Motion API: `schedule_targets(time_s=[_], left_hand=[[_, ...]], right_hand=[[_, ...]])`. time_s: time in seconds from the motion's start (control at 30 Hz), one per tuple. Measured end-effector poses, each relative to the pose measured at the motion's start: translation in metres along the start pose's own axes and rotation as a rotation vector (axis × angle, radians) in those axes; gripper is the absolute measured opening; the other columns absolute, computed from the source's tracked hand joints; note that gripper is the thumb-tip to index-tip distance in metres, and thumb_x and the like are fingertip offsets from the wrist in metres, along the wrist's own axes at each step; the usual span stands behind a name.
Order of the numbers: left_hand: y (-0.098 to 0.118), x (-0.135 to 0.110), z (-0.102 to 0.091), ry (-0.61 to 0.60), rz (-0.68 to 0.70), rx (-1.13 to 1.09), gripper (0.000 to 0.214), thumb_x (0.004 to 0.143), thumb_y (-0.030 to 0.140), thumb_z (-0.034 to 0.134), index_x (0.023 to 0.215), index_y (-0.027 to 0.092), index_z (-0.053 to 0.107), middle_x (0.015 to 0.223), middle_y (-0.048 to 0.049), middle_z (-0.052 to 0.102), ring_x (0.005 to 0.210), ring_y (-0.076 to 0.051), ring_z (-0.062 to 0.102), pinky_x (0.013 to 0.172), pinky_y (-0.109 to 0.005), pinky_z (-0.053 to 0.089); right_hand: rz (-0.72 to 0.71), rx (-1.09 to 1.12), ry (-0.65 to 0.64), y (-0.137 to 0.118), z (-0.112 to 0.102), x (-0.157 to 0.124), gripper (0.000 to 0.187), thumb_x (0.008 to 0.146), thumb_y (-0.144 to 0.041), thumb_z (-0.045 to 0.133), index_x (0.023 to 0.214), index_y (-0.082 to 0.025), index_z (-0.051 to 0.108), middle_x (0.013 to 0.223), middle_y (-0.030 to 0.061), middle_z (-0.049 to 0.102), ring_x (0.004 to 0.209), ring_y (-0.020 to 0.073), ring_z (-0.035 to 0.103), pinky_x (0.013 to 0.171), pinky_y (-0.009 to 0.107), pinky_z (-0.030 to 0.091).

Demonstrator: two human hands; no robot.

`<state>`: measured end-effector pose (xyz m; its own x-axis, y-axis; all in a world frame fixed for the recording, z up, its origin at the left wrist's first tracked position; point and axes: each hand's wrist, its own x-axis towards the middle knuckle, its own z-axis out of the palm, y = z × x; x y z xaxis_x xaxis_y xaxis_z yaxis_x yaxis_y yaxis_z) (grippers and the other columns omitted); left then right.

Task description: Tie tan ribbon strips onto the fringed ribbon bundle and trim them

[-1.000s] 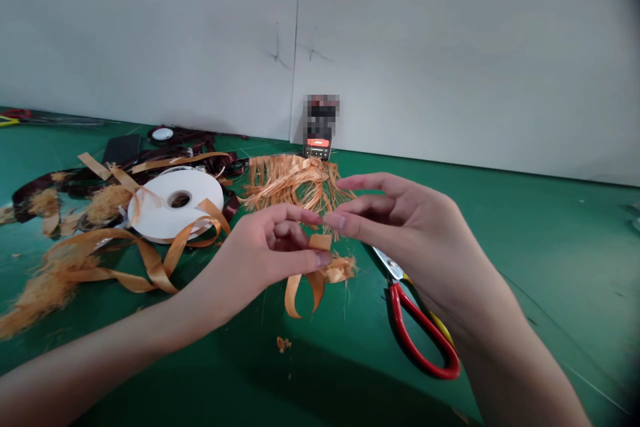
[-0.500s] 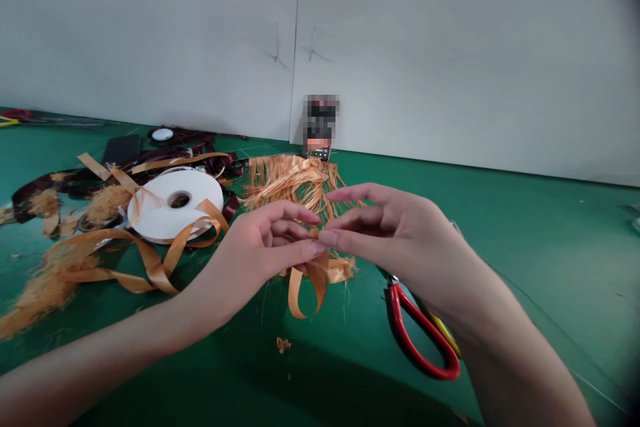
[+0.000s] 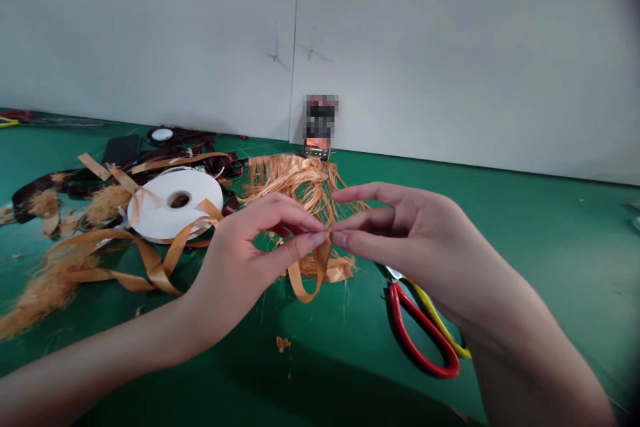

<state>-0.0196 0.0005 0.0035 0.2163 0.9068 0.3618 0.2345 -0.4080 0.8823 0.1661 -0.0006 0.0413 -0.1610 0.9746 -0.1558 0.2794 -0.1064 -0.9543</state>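
My left hand [image 3: 245, 260] and my right hand [image 3: 415, 240] meet fingertip to fingertip above the green mat [image 3: 525, 227]. Both pinch the top end of a short orange ribbon piece [image 3: 315, 273], which hangs down in a loop between them. A frayed orange tuft [image 3: 340, 270] lies on the mat just behind the loop. Red and yellow handled scissors [image 3: 425, 330] lie on the mat under my right wrist, partly hidden by it.
A white ribbon spool [image 3: 175, 203] lies at the left with long orange ribbon strips [image 3: 125, 267] curling around it. A pile of shredded orange ribbon [image 3: 295, 180] sits behind my hands. Dark ribbons, a black object and a small blurred device stand near the white wall.
My hands have drawn closer and now pinch the ribbon end together. The loop has swung slightly and hangs lower. My right wrist shifted, showing more of the scissors' yellow handle.
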Motion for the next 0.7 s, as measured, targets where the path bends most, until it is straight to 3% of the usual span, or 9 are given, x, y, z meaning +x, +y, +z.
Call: schedule_targets(time_s=[0.17,0.37,0.5,0.7], left_hand=[[-0.003,-0.0014,-0.0022,-0.031,-0.118,-0.138,0.005,0.083,0.022,0.071,0.08,0.026,0.071,0.082,0.0049,0.067,0.079,-0.01,0.06,0.069,-0.019,0.049],[-0.0079,-0.0022,-0.0044,0.028,-0.286,-0.258,0.004,0.083,0.033,0.072,0.084,0.03,0.07,0.082,0.0058,0.064,0.076,-0.009,0.056,0.064,-0.017,0.046],[-0.0047,-0.0004,-0.0025,-0.053,-0.253,-0.237,0.009,0.083,0.033,0.073,0.09,0.03,0.07,0.09,0.005,0.066,0.083,-0.011,0.059,0.072,-0.02,0.049],[-0.002,0.0002,-0.0005,-0.082,-0.204,-0.214,0.01,0.085,0.023,0.069,0.075,0.022,0.068,0.08,0.003,0.064,0.076,-0.011,0.058,0.069,-0.021,0.046]], right_hand=[[0.026,-0.001,-0.007,-0.003,-0.0012,0.0013,0.03,0.07,-0.027,0.074,0.098,-0.025,0.066,0.069,0.0001,0.076,0.067,0.0189,0.07,0.056,0.029,0.053],[0.038,0.012,0.032,-0.007,-0.0016,-0.0005,0.031,0.071,-0.028,0.074,0.1,-0.022,0.066,0.068,0.0006,0.075,0.066,0.0172,0.069,0.057,0.027,0.051],[0.051,0.025,0.0,-0.0072,-0.0007,-0.0003,0.03,0.071,-0.025,0.072,0.101,-0.022,0.065,0.07,0.0009,0.075,0.068,0.0172,0.07,0.058,0.027,0.052],[0.079,-0.003,-0.03,-0.0058,0.0049,-0.001,0.031,0.069,-0.021,0.071,0.099,-0.023,0.064,0.066,-0.0024,0.073,0.062,0.0152,0.067,0.055,0.027,0.05]])
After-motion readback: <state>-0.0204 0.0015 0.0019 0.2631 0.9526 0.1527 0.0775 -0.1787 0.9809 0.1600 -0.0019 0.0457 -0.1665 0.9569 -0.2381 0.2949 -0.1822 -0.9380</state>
